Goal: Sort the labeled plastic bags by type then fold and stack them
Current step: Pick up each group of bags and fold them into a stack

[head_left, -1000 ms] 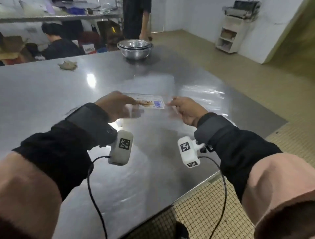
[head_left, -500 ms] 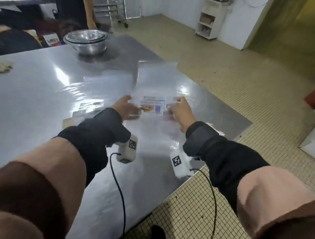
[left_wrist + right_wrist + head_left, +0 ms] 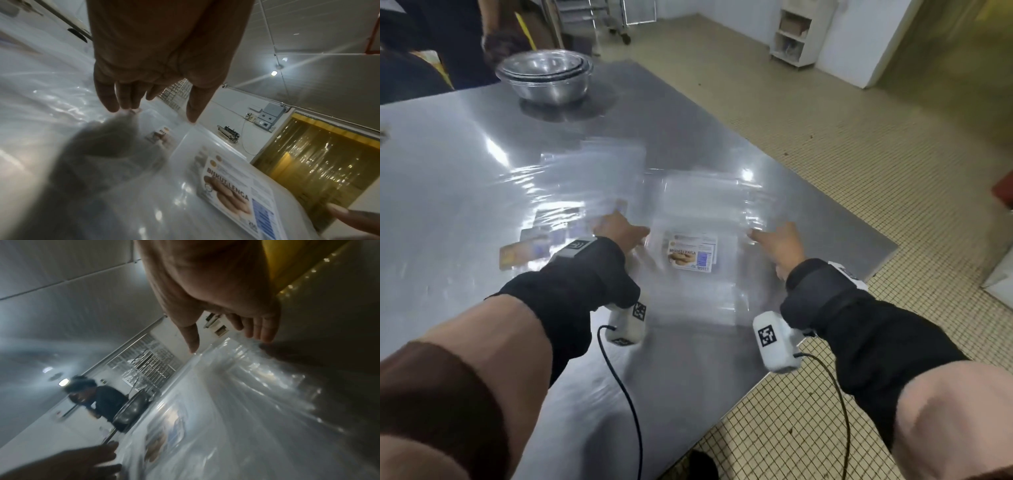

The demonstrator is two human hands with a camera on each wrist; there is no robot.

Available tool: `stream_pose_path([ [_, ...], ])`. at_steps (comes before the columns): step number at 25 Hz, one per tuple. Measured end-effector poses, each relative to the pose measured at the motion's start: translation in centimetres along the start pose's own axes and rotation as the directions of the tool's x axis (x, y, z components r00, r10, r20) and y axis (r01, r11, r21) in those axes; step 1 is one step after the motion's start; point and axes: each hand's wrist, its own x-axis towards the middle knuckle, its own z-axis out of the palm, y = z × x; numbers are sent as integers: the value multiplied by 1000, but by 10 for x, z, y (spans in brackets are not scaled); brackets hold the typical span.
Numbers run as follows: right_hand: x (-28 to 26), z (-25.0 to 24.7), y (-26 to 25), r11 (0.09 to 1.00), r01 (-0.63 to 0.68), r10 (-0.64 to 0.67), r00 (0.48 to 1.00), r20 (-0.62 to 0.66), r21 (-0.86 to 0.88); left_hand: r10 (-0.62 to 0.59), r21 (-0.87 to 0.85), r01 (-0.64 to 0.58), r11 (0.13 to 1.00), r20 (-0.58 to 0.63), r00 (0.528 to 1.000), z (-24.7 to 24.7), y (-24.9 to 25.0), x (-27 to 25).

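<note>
Trouble is waiting on my left first: the other bags (image 3: 571,202) are lying there in a loose, shiny spread, with their labels peeking out near my sleeve. My left hand (image 3: 619,230) is reaching over their edge with fingers straight and loose, holding nothing. I am thinking these bags are very slippery, so a bump from my wrist could be sliding them out of their pile and mixing the types.

Next comes the bag (image 3: 698,219) I am working on. It is lying flat on the metal table (image 3: 465,144), between my two hands, with its label (image 3: 692,252) near me. Its long side is running away from me toward the far end of the table, and the label end is pointing at my body. I cannot tell which end is the open mouth.

My right hand (image 3: 779,241) is spread too, fingers straight, pinching nothing, by the bag's right edge. If I am pressing only one side, the bag may be turning crooked or trapping air, and the fold may be coming out wonky. The table edge is close on that side, so a slide could be sending it to the floor.
</note>
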Motion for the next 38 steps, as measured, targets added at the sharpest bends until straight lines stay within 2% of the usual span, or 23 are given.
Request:
stream_pose_path([
  [3,1,0,7,977,-161,155,987,49,138,7,-40,-5,999,47,999,4,-2,2],
  [8,0,9,-8,927,-228,191,970,148,299,31,-134,-15,991,122,992,20,6,4],
  [10,0,-2,-9,899,-238,206,971,124,367,38,-160,-16,987,138,990,19,8,5],
  [12,2,-8,-7,909,-233,212,972,98,346,13,-190,15,982,146,989,16,10,7],
  [16,-2,-2,-17,893,-283,183,939,293,349,30,-219,20,976,225,974,23,19,9],
  [17,-1,-3,-19,894,-281,181,939,293,348,28,-235,22,972,208,978,24,23,7],
  [20,2,-11,-16,922,-211,167,973,160,324,-2,-262,48,964,174,985,24,25,9],
  [24,1,-12,-12,920,-265,178,939,294,289,2,-251,63,966,251,968,31,22,4],
  [27,7,-11,-15,920,-288,213,937,277,267,-12,-234,56,971,187,982,30,19,-2],
  [29,13,-13,-18,926,-312,251,930,268,212,-1,-225,44,973,186,983,29,15,-5],
  [32,11,-13,-23,910,-363,272,887,373,201,42,-249,18,968,233,971,28,7,-9],
  [34,7,-9,-23,911,-333,203,876,437,245,52,-274,16,962,238,970,26,1,-11],
  [36,8,-1,-16,916,-184,5,893,450,357,71,-304,8,953,246,967,25,-8,-11],
  [38,2,6,-8,912,-74,-127,883,452,403,78,-346,20,938,267,961,23,-20,-14],
])
